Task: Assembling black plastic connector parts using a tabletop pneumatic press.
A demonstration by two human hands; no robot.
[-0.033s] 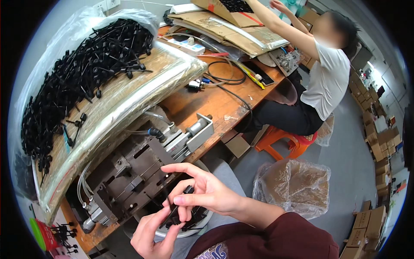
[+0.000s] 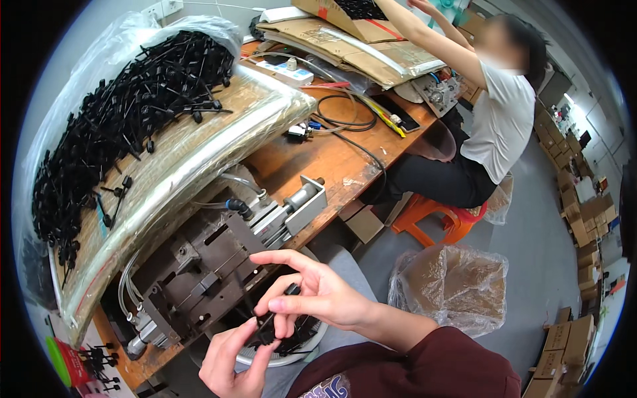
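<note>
My left hand, low in the view, pinches a small black plastic piece between thumb and fingers. Just to its right, my right hand has its thumb against curled fingers around another black part with a knob-like end; its index finger stretches out to the left. The fingertips of both hands nearly meet, and they hide much of the two parts. Beneath them a white basin holds several more thin black parts.
A metal fixture with air cylinders and hoses stands at the table edge. Behind it, a plastic-lined carton bears a heap of black stemmed parts. A co-worker sits on an orange stool. A plastic-wrapped box lies on the floor.
Both hands stay almost in place. The black piece at my left fingertips has shifted slightly up and left.
</note>
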